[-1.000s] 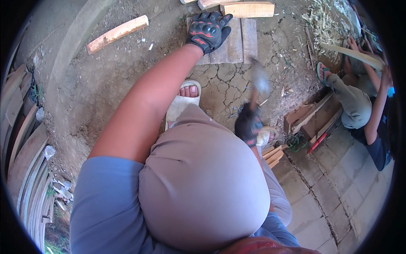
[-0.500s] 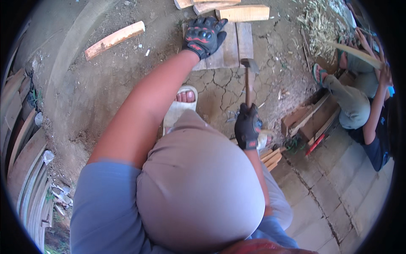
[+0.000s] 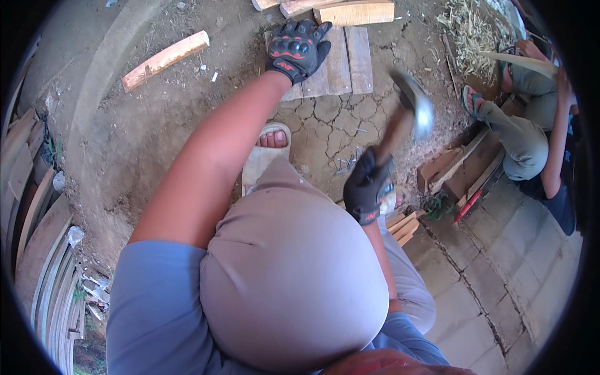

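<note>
My left hand [image 3: 297, 52], in a black glove with red trim, rests with its palm down and fingers extended over the left side of a panel of wooden boards [image 3: 337, 65] lying on the ground. Whatever lies beneath the palm is hidden. My right hand [image 3: 369, 189], gloved alike, grips the wooden handle of a hammer [image 3: 400, 122]; its metal head is raised, to the right of the boards and clear of them. Several loose nails [image 3: 349, 161] lie on the cracked soil between my right hand and the boards.
Cut wood pieces [image 3: 355, 12] lie beyond the panel, and a curved piece [image 3: 165, 60] lies at the left. Wood strips [image 3: 405, 226] are by my right leg. Planks [image 3: 47, 262] are stacked at far left. Another person [image 3: 525, 137] sits at right, holding a long wood strip [image 3: 522, 62].
The hammer has risen off the right edge of the boards and swung up and to the right, its head now larger in view. My left hand stays on the panel.
</note>
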`<state>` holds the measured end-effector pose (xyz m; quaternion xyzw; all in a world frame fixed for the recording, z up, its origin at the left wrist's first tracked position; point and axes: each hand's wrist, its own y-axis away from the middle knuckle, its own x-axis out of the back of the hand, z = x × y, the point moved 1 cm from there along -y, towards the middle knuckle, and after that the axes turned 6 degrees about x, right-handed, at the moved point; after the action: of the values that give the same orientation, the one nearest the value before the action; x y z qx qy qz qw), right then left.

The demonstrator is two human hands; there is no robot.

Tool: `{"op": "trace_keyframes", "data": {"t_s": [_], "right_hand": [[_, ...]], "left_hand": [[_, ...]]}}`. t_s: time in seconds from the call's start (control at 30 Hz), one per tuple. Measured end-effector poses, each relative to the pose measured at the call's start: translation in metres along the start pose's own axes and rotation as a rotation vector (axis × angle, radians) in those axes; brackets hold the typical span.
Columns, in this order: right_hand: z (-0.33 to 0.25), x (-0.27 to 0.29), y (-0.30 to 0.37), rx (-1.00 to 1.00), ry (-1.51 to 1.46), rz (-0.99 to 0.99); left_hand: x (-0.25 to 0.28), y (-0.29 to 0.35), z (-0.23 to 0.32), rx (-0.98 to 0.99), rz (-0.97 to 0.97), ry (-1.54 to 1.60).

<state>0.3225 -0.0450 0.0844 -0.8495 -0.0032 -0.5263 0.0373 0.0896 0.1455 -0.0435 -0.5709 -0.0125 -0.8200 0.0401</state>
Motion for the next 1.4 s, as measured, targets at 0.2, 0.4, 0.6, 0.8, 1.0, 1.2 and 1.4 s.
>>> {"op": "trace_keyframes", "data": {"t_s": [0.2, 0.4, 0.6, 0.8, 1.0, 1.2, 1.4], "right_hand": [[0.017, -0.032, 0.000, -0.142, 0.216, -0.379], [0.011, -0.016, 0.019, -0.172, -0.115, 0.018], [0.002, -0.024, -0.009, -0.247, 0.205, -0.393], [0.010, -0.009, 0.007, -0.163, -0.023, -0.056], [0.023, -0.028, -0.009, -0.237, 0.215, -0.347], [0.017, -0.012, 0.004, -0.253, -0.134, -0.076], [0.020, -0.023, -0.007, -0.272, 0.254, -0.440]], "left_hand": [[0.000, -0.005, 0.003, -0.026, -0.015, 0.020], [-0.001, -0.004, 0.005, -0.016, -0.009, 0.013], [-0.006, -0.008, 0.004, -0.018, 0.070, -0.025], [-0.003, -0.002, 0.005, -0.018, 0.002, 0.003], [-0.031, -0.010, -0.005, -0.081, 0.193, 0.033], [-0.023, -0.006, -0.002, -0.036, 0.082, 0.034], [-0.025, -0.012, -0.007, 0.019, 0.108, 0.051]]}}
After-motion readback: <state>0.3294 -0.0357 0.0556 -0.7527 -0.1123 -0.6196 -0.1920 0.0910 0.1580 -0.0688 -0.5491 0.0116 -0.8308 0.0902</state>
